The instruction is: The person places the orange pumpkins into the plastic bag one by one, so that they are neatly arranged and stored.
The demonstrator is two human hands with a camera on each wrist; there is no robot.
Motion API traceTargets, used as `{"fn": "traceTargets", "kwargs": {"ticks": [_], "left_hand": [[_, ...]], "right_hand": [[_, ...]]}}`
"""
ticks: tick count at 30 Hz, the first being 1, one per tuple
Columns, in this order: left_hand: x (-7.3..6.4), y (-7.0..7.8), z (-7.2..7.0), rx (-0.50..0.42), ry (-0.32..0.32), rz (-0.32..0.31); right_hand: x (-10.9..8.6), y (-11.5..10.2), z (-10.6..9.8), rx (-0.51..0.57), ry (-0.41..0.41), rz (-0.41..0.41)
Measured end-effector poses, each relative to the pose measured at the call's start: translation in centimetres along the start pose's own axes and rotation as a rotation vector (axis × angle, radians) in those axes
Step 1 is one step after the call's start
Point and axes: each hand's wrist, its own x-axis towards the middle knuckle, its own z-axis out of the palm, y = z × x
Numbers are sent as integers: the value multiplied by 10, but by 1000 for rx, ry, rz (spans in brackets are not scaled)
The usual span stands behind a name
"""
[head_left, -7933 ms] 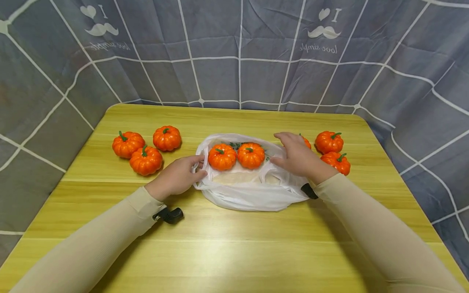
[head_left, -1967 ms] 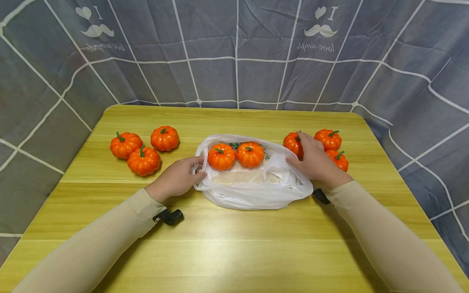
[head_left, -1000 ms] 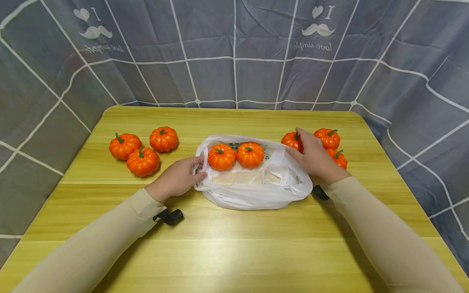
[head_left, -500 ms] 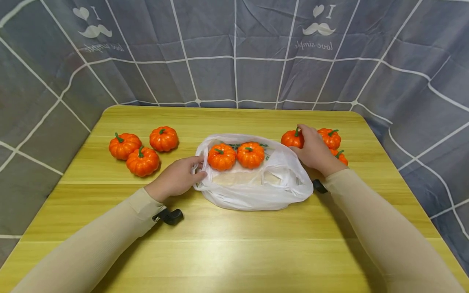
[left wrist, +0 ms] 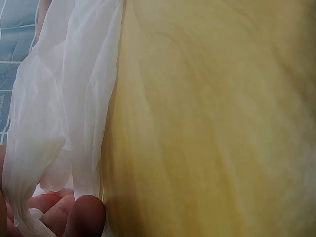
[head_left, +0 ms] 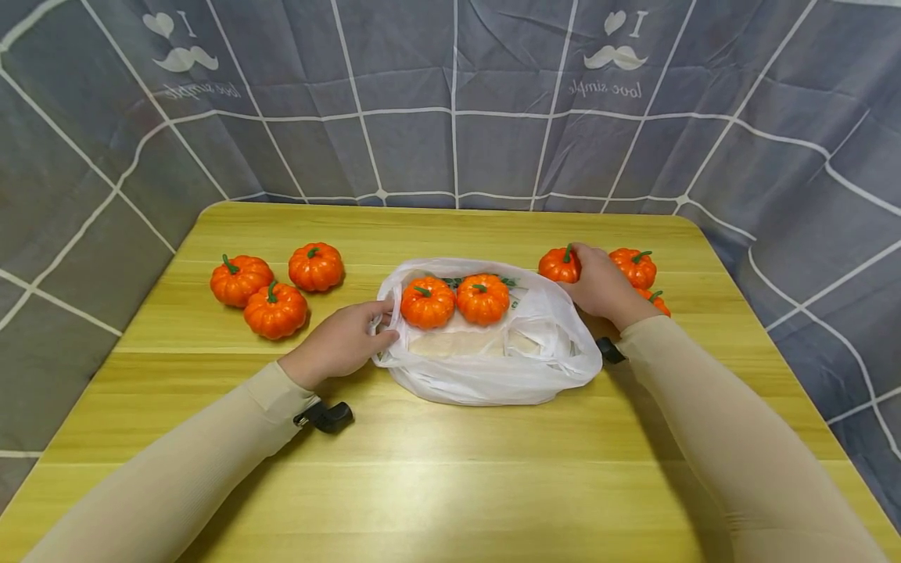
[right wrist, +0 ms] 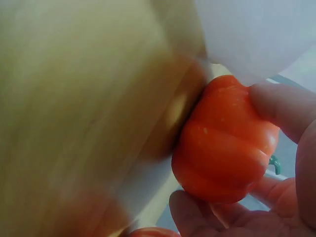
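A white plastic bag (head_left: 486, 383) lies with its mouth spread in the middle of the table, and two orange pumpkins, the left one (head_left: 428, 303) and the right one (head_left: 482, 299), sit side by side in it. At the bag's left rim my left hand (head_left: 345, 340) pinches the plastic; the left wrist view shows the bag's film (left wrist: 74, 98) running down to the fingers. Right of the bag, my right hand (head_left: 601, 285) grips a small pumpkin (head_left: 558, 266) with a green stem. Thumb and fingers lie on opposite sides of this pumpkin (right wrist: 224, 143) in the right wrist view.
Three pumpkins stand to the left: one at the back (head_left: 316, 266), one far left (head_left: 241, 281), one in front (head_left: 275, 310). Beyond my right hand are two more, one (head_left: 633, 268) behind and one (head_left: 656, 300) partly hidden. A grey checked curtain (head_left: 415, 148) surrounds the wooden table (head_left: 450, 485).
Since the earliest frame my right hand has left the bag's right side and moved right to a pumpkin, which it now grips. The left hand has stayed at the bag's rim.
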Motion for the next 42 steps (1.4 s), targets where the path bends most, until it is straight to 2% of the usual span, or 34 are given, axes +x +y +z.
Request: {"fn": "traceTargets", "kwargs": {"ticks": [4, 8, 11, 14, 16, 19, 22, 24, 28, 36, 39, 42], "left_hand": [[0, 0, 0, 1, 0, 1], [0, 0, 1, -1, -2, -1], [-1, 0, 0, 0, 1, 0], [-2, 2, -1, 5, 8, 3], [-1, 3, -1, 12, 12, 9], [-1, 4, -1, 12, 11, 19], [-2, 4, -2, 10, 13, 25], [-4, 4, -2, 9, 11, 28], [-5, 4, -2, 16, 2, 27], [-3, 2, -3, 37, -13, 29], [-3, 2, -3, 39, -15, 33], [-3, 2, -2, 36, -18, 34]], "right_hand": [[1, 1, -3, 4, 14, 24], [-10, -7, -17, 88, 148, 38], [-26, -29, -29, 171, 283, -43], [-47, -60, -30, 246, 330, -189], [-59, -80, -23, 289, 291, -284], [-71, -101, -5, 324, 163, -371], [-74, -109, 12, 355, 48, -380], [-70, -105, 20, 391, 5, -348], [-64, -90, 25, 464, -19, -283], [-63, -69, 28, 509, -42, -248], [-67, -67, 28, 494, -44, -261], [-73, -67, 28, 445, -38, -320]]}}
